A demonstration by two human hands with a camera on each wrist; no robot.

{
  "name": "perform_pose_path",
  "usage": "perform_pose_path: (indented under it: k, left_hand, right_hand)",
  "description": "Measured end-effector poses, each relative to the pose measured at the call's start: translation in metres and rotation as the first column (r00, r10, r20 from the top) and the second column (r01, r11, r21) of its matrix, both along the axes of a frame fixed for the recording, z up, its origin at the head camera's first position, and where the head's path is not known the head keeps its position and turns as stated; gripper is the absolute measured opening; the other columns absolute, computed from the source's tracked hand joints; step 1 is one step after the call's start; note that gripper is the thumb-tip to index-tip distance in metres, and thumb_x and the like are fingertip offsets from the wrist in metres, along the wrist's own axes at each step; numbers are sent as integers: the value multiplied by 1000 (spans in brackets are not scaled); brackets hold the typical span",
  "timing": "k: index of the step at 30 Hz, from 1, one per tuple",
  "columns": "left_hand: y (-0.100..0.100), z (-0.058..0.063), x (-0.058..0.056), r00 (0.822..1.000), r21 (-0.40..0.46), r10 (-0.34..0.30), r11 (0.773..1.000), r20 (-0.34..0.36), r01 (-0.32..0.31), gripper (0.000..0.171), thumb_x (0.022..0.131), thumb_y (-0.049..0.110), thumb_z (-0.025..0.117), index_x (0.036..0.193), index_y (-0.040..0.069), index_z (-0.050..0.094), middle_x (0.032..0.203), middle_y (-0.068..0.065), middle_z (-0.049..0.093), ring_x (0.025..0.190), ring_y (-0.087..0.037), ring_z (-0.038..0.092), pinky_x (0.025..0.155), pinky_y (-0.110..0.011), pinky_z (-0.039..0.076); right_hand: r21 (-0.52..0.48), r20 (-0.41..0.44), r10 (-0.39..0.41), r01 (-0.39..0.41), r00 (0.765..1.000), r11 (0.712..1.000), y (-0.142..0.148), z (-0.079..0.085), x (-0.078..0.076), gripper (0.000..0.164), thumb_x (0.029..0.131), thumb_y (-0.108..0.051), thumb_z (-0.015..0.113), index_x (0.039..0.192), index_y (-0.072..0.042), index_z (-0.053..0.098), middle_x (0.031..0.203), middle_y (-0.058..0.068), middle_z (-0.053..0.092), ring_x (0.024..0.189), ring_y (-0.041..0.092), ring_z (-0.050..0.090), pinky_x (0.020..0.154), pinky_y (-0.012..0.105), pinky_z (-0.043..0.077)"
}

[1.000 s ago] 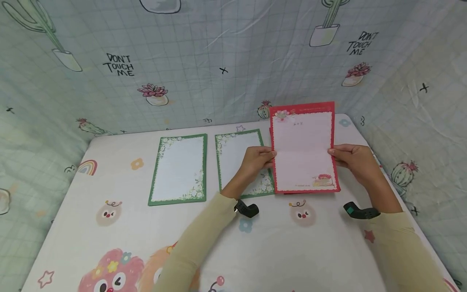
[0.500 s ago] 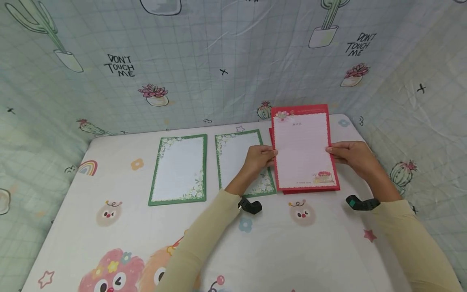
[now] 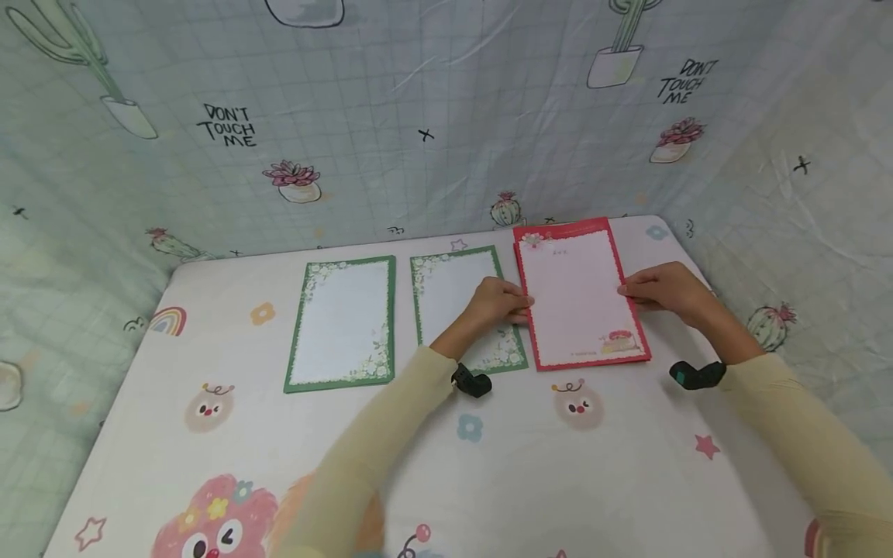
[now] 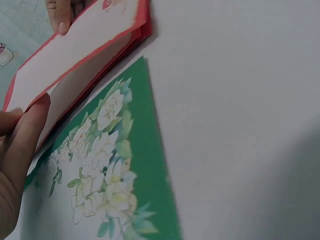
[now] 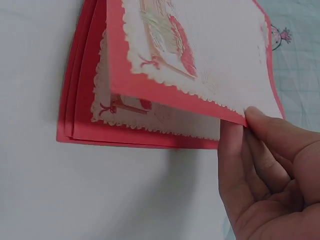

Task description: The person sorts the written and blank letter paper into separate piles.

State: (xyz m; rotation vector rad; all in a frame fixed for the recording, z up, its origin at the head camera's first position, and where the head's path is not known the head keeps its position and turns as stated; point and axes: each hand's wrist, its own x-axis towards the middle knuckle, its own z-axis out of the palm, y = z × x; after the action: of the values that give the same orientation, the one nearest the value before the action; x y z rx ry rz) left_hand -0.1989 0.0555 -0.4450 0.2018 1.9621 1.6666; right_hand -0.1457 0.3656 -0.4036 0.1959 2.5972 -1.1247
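Note:
A red-bordered sheet of letter paper (image 3: pixel 574 298) is held by its two long edges over a stack of like red-bordered sheets (image 5: pixel 80 120). My left hand (image 3: pixel 493 302) pinches its left edge. On the opposite edge, my right hand (image 3: pixel 666 291) pinches it between thumb and fingers. Both wrist views show a gap between the held sheet and the stack below. Beside the left hand lies a green-bordered sheet (image 3: pixel 449 298) with white flowers, partly covered by that hand and wrist. Its flowered corner shows large in the left wrist view.
Further left lies a stack of green-bordered sheets (image 3: pixel 342 322). The table (image 3: pixel 558 480) has a white cloth with printed cartoon figures. Behind it and at both sides hangs a curtain (image 3: pixel 391 93) printed with cacti. A black wrist camera (image 3: pixel 698 375) sits on the right wrist.
Both hands have lowered the red-bordered sheet towards the stack beneath. Its top edge has come down and shifted slightly left, and the right hand has moved a little left and up in view.

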Motion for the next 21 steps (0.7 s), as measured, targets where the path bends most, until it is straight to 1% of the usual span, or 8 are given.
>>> perform_pose_path:
  k: [3, 6, 10, 14, 18, 21]
  left_hand:
    - [-1, 0, -6, 1000, -15, -26, 1000, 10, 26, 16, 94, 9, 74, 96, -6, 73, 78, -12, 71, 62, -14, 72, 67, -25, 62]
    - [0, 1, -13, 998, -49, -62, 997, -9, 61, 16, 93, 11, 75, 95, -5, 75, 79, -12, 73, 62, -13, 72, 66, -21, 60]
    - [2, 2, -18, 995, -55, -97, 994, 3, 97, 16, 93, 10, 76, 96, -6, 76, 79, -10, 73, 61, -11, 71, 64, -19, 59]
    - [2, 2, -19, 993, -13, -102, 995, 62, 103, 15, 93, 8, 75, 97, -7, 75, 80, -11, 74, 62, -12, 73, 66, -20, 60]
    - [2, 1, -20, 985, 47, -103, 994, 136, 98, 15, 94, 6, 73, 100, -8, 73, 86, -13, 75, 65, -14, 74, 71, -25, 62]
    - [2, -1, -20, 980, 74, -100, 993, 170, 89, 16, 94, 4, 72, 103, -10, 72, 87, -15, 75, 64, -14, 73, 72, -27, 62]
  right_hand:
    - [5, -4, 36, -36, 999, 999, 0, 1, -5, 46, 102, -23, 65, 131, 12, 60, 122, 28, 65, 90, 19, 69, 79, 25, 61]
    - [0, 1, 61, -61, 998, 998, 0, 4, -9, 44, 102, -18, 64, 131, 14, 58, 121, 30, 64, 89, 19, 69, 81, 31, 62]
    - [-5, 29, 73, -73, 997, 997, 0, 6, -14, 40, 103, -14, 62, 129, 16, 58, 116, 28, 66, 86, 16, 69, 82, 33, 62]
    - [6, 36, 78, -78, 996, 997, 1, 7, -17, 39, 103, -13, 61, 129, 16, 59, 117, 29, 65, 86, 18, 68, 81, 32, 63]
    - [11, 34, 75, -76, 997, 997, 3, 8, -17, 40, 103, -13, 61, 129, 16, 58, 118, 31, 65, 85, 20, 69, 80, 31, 63]
    - [11, 39, 76, -76, 996, 997, 4, 8, -18, 40, 103, -13, 61, 129, 16, 58, 117, 29, 65, 83, 18, 68, 80, 31, 63]
